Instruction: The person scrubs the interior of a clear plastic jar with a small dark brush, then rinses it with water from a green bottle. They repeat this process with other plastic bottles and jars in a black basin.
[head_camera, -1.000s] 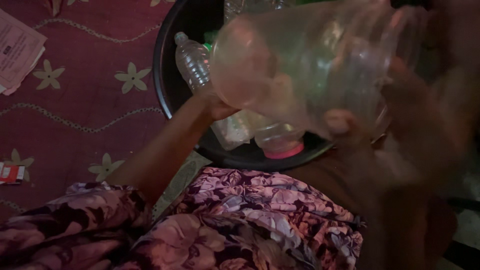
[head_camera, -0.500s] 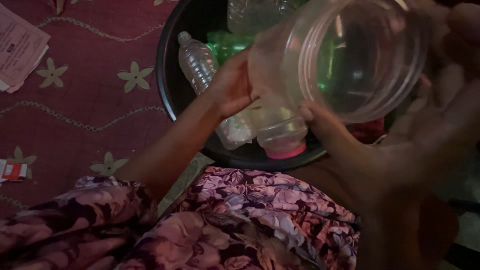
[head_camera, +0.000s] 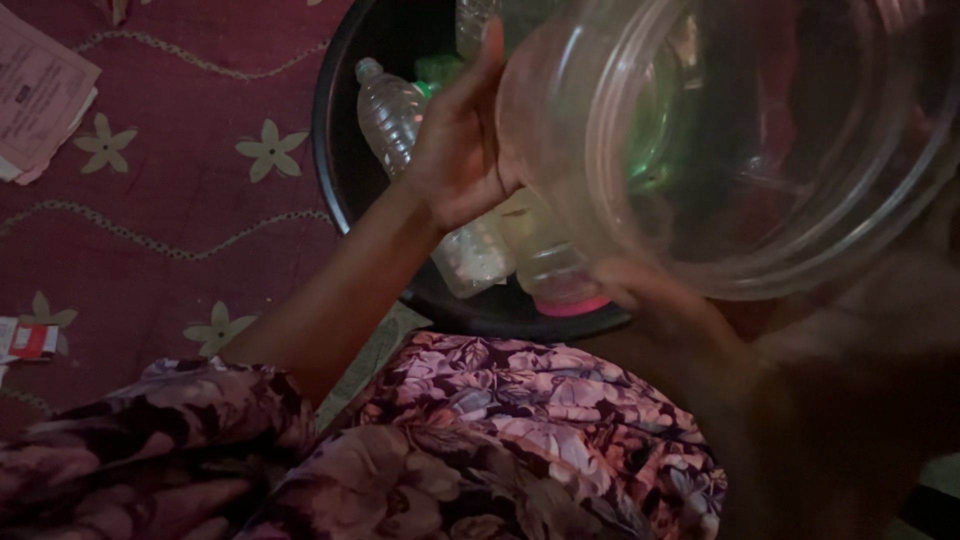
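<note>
A large clear plastic jar (head_camera: 740, 150) fills the upper right, its wide mouth turned toward me, held close to the camera. My left hand (head_camera: 460, 140) presses flat against the jar's left side. My right hand (head_camera: 680, 320) grips it from below, blurred and dim. Behind the jar stands a black tub (head_camera: 335, 150) holding a clear plastic bottle (head_camera: 395, 110), a green bottle (head_camera: 435, 72) and a jar with a pink lid (head_camera: 560, 285).
A maroon mat with cream flower motifs (head_camera: 180, 190) covers the floor at left. Printed papers (head_camera: 35, 95) lie at the upper left and a small red packet (head_camera: 30, 342) at the left edge. My floral garment (head_camera: 480, 450) fills the bottom.
The jar has turned its open mouth toward me and come closer to the camera, looking much larger. My left hand has slid up along its left side.
</note>
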